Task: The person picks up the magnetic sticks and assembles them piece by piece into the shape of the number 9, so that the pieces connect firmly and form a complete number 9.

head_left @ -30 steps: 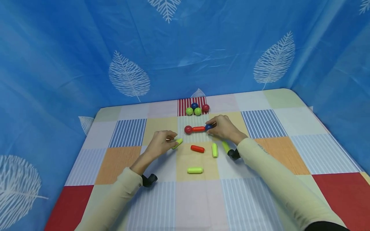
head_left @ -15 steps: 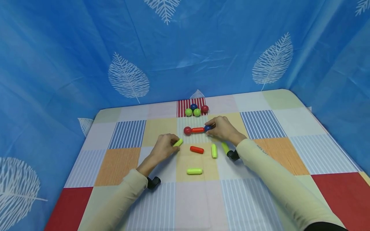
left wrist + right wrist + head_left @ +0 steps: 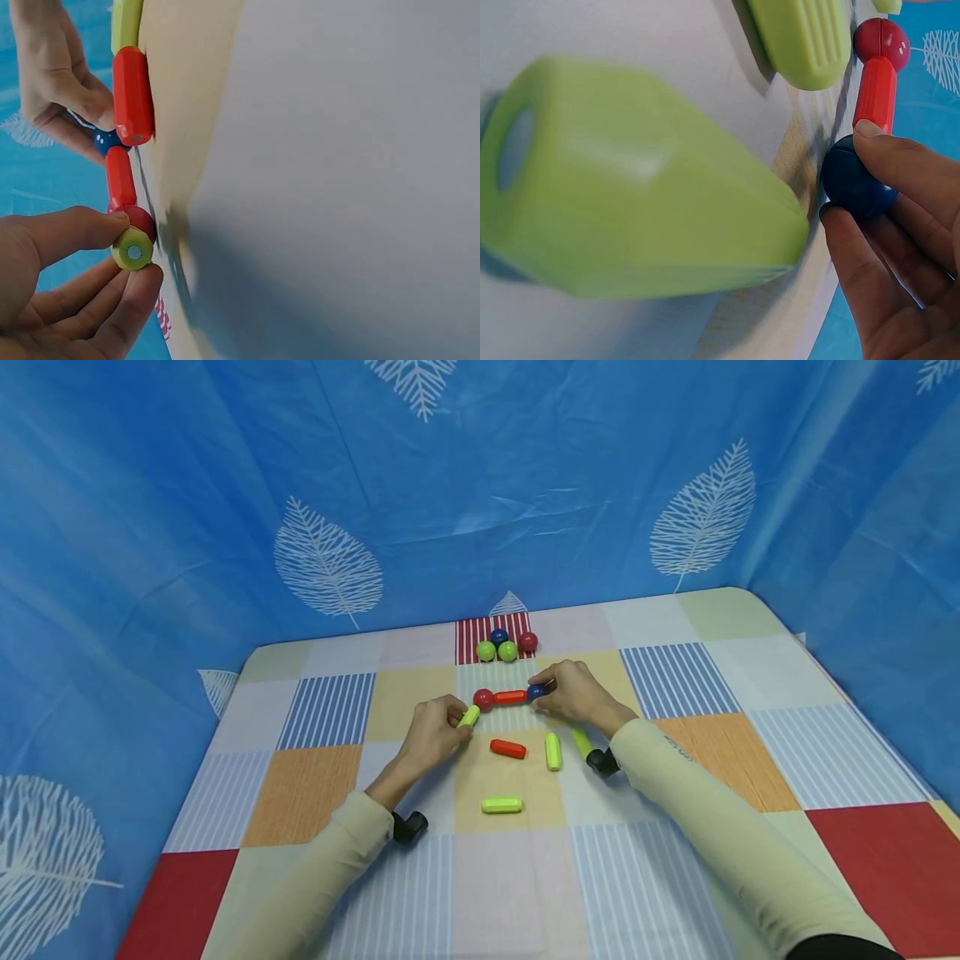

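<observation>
Since the earlier frame the left hand (image 3: 437, 728) has moved farther and rightward, bringing a yellow-green rod (image 3: 469, 717) beside a red ball (image 3: 483, 699); whether they touch cannot be told. Over the patchwork tablecloth (image 3: 495, 881), left thumb and fingers pinch this rod by its sides, leaving its near end exposed. The right hand (image 3: 577, 693) grips a blue ball (image 3: 536, 692) between thumb and fingertips, probably steadying the row of blue ball, red rod (image 3: 511, 697) and red ball. Three loose yellow-green rods (image 3: 502, 806) and a loose red rod (image 3: 507, 748) lie nearer, apparently within reach; four loose balls (image 3: 507, 651) cluster far off, presumably kept aside.
</observation>
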Available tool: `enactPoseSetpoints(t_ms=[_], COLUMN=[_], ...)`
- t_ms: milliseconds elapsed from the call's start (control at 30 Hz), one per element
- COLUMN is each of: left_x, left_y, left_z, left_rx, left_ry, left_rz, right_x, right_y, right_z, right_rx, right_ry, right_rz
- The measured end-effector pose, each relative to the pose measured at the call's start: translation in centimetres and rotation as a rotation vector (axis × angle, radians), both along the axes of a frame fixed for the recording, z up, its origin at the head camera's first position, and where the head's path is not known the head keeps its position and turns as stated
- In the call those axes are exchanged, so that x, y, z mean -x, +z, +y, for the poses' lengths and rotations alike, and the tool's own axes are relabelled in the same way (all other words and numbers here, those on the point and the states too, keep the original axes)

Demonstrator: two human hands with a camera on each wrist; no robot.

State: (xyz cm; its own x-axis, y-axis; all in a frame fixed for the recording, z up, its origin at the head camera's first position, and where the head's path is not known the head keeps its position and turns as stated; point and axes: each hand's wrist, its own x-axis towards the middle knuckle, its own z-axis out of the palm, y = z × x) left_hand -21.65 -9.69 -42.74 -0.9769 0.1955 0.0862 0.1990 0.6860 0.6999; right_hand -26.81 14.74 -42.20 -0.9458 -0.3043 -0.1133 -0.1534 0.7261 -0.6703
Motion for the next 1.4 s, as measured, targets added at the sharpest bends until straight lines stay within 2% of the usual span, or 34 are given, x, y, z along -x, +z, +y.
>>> enactPoseSetpoints(t_ms=[200, 433, 600, 800, 1033, 1400], left_x=[0.1, 0.0, 0.1, 0.3, 0.3, 0.2], left_y=[0.2, 0.2, 0.2, 0.0, 0.1, 0.2], left_z=[0.2, 0.5, 1.3, 2.2, 2.5, 2.6], left_rx=[-0.005, -0.012, -0.017, -0.034, -0.037, -0.025], left_ry=[0.015, -0.003, 0.019, 0.041, 0.070, 0.078], left_rz=[-0.018, -0.003, -0.032, -0.053, -0.092, -0.086], right_x=[-0.2, -0.2, -0.2, -0.1, 0.0, 0.1], right_y=[0.3, 0.4, 0.5, 0.5, 0.4, 0.7], right_z=[-0.1, -0.2, -0.3, -0.2, -0.2, -0.1], right_rx=[-0.003, -0.013, -0.012, -0.016, -0.013, -0.014], right_ry=[0.009, 0.000, 0.003, 0.006, 0.016, 0.015], right_rz=[0.006, 0.007, -0.011, 0.012, 0.012, 0.007])
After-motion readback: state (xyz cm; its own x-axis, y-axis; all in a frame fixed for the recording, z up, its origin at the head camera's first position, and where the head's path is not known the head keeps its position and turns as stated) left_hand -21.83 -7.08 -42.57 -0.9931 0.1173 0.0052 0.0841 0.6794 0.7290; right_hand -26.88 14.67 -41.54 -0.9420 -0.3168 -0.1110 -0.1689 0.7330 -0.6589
